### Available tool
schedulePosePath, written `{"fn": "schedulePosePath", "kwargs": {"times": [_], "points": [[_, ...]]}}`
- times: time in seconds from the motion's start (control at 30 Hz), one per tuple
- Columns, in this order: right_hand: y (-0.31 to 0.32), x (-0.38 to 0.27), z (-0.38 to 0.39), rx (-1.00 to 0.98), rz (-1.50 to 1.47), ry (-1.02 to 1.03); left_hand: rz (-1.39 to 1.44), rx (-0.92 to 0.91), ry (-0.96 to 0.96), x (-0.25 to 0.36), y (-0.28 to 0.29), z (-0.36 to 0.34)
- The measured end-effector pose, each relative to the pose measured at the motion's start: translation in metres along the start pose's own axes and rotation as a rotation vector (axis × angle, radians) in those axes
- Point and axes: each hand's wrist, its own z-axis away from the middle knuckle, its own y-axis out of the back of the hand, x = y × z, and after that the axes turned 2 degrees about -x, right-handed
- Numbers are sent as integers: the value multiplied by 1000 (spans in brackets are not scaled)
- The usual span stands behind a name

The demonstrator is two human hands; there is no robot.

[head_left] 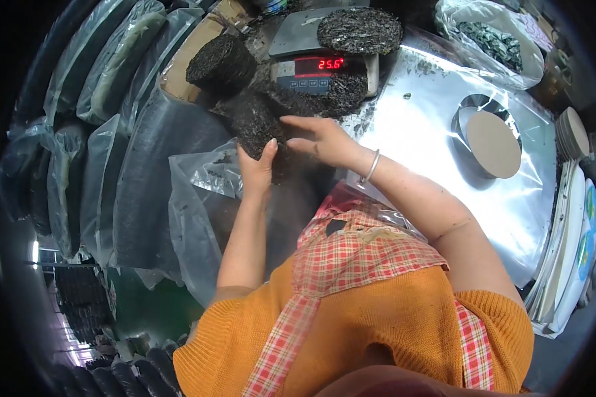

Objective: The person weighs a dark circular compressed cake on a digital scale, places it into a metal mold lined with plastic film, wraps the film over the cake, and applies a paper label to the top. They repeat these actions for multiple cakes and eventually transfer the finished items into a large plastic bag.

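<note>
The dark leaf stack (255,126) sits at the worktop's (437,139) left edge, just before the scale (318,63). The left hand (257,165) presses its side, fingers together; the right hand (324,140) lies on top, fingers flat. Squeezed unevenly, it could crumble into the open bag (205,192) below. Open room lies right, toward the ring mould (487,142).
</note>
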Motion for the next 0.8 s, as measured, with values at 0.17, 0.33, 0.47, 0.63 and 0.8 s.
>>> {"fn": "schedulePosePath", "kwargs": {"times": [0.17,0.33,0.47,0.63,0.8], "points": [[-7,8,4,32,232,140,11,-23,72,3,0,-1],[-1,16,-4,112,138,104,-62,-11,33,4,12,-7],[26,32,-9,353,254,-2,170,-21,107,2,25,-6],[-19,7,-3,97,502,0,-2,-52,34,-12,4,-7],[17,24,-11,383,184,77,215,-47,112,-1,14,-9]]}}
